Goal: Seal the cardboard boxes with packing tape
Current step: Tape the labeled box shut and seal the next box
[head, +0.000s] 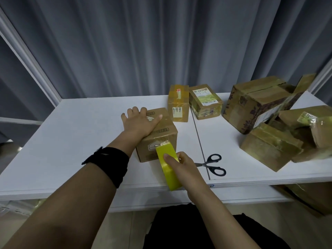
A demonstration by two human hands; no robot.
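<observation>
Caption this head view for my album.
Left hand steadies a cardboard box; right hand holds yellow tape roll at its front.

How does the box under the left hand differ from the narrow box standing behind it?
The near box is wider and squat; the narrow box stands tall. The left hand holds the near box; no hand touches the narrow box. Both are brown cardboard.
</observation>
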